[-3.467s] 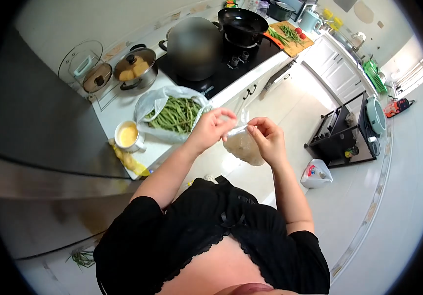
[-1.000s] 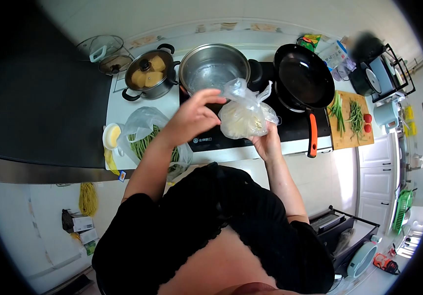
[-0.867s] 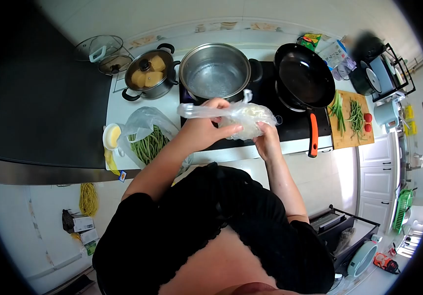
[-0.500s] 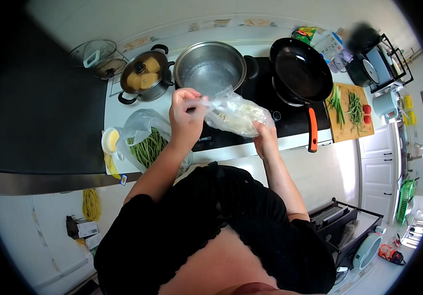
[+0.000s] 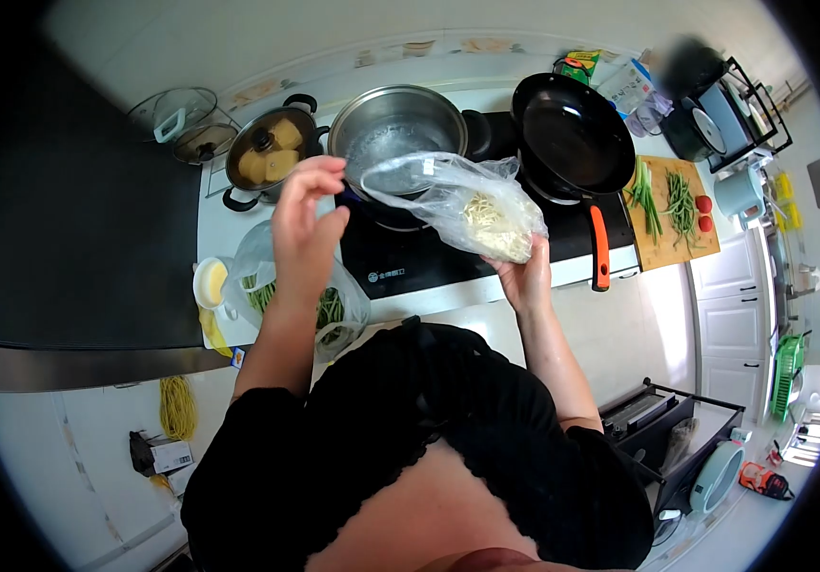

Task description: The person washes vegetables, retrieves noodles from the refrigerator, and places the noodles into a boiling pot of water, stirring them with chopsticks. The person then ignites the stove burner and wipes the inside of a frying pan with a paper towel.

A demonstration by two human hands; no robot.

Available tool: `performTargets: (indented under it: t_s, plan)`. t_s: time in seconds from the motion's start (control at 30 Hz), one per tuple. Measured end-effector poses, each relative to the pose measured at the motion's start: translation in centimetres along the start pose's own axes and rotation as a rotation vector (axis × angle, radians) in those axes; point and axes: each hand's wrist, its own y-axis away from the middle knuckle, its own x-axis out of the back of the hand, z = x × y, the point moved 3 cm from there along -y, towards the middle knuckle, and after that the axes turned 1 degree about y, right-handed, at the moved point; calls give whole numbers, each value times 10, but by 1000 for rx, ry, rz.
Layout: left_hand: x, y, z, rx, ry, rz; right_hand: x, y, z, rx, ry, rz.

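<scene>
A clear plastic bag of pale noodles (image 5: 496,224) is in my right hand (image 5: 526,281), which grips its lower end over the front of the black cooktop (image 5: 400,262). The bag's loose mouth points left, toward my left hand (image 5: 303,224). That hand is apart from the bag, its thumb and fingers spread with nothing between them. Behind the bag stands a wide steel pot (image 5: 400,124) of steaming water, partly covered by the plastic. Under my left forearm lies a thin plastic bag of green beans (image 5: 331,307).
Left of the pot is a lidded pot (image 5: 272,157) with yellowish pieces inside. A black frying pan (image 5: 577,133) sits on the right, its orange handle (image 5: 600,248) jutting forward. Beyond it, a cutting board (image 5: 662,250) bears greens and red pieces. A white cup (image 5: 212,282) stands front left.
My left hand has let go of the bag's neck and moved left with its fingers opening. The bag's mouth has loosened and spread, while my right hand still holds the bag, slightly further right.
</scene>
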Motion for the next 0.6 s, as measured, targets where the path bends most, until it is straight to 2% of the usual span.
performTargets:
  t_s: [0.03,0.1,0.17,0.2,0.27,0.37,0.4,0.47,0.5,0.53,0.6]
  plan:
    - [-2,3,21,-339,-296,2,0,0,0,6,7,44]
    - [-23,9,45,-529,-326,-393,2,1,1,10,15,88]
    - [-57,18,45,-417,-452,-658,8,-1,6,28,106,99]
    - [-64,21,35,-416,-454,-650,10,-2,8,25,111,93]
    - [-72,21,-2,-150,-894,-712,4,-2,7,77,237,23]
    - [-78,7,-10,-44,-829,-685,-11,0,2,121,288,-3]
    - [-84,6,-9,-48,-830,-686,-12,0,2,133,333,0]
    - [-97,8,11,-412,-555,-527,-15,-2,4,181,342,-49]
    - [-99,9,19,-321,-453,-569,-17,-2,4,184,309,6]
    - [-99,10,18,-323,-453,-569,-19,-2,2,187,276,62]
    - [-100,14,8,-298,-568,-599,-23,-3,-4,209,331,65]
